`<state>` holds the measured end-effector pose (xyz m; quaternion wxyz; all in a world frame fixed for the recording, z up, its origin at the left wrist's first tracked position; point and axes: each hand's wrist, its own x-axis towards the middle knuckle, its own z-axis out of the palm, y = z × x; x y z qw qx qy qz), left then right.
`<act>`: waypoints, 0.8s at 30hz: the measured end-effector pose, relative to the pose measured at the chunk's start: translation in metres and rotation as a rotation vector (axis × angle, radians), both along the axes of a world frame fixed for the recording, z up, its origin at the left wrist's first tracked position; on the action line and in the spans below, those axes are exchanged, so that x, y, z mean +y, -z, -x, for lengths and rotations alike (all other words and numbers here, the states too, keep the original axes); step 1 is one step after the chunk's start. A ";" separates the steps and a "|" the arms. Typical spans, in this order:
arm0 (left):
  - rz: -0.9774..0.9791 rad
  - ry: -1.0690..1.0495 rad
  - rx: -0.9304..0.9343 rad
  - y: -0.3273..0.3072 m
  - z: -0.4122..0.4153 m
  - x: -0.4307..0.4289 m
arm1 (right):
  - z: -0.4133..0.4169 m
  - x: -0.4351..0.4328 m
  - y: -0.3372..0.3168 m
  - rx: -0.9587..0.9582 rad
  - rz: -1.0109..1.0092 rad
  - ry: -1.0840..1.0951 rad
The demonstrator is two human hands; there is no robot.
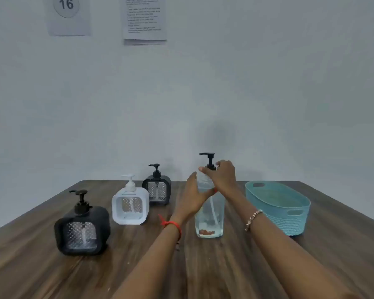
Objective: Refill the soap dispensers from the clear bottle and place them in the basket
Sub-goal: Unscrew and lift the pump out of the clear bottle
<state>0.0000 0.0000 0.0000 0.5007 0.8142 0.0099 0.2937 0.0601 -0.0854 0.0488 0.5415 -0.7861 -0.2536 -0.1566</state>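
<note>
One clear bottle (209,219) stands upright on the surface (220,266) beside the basket (289,221); our left hand (192,197) wraps its shoulder, our right hand (225,175) pinches the pump collar (211,167). Likely liquid-heavy, rigid and slick; we'd best grip its waist.

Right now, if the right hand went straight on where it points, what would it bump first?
The black pump of the clear bottle: the right hand grips its collar and would push it. Beyond, probably the wall; depth is unclear.
</note>
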 end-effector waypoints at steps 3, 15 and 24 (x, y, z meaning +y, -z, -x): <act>0.025 0.051 -0.067 -0.005 -0.011 -0.003 | -0.010 0.005 0.000 0.005 -0.010 -0.028; 0.023 0.079 0.027 0.002 -0.033 0.017 | -0.045 -0.024 -0.009 0.135 0.042 -0.517; 0.069 0.104 0.032 0.006 -0.035 0.015 | -0.043 -0.019 -0.004 0.230 -0.099 -0.489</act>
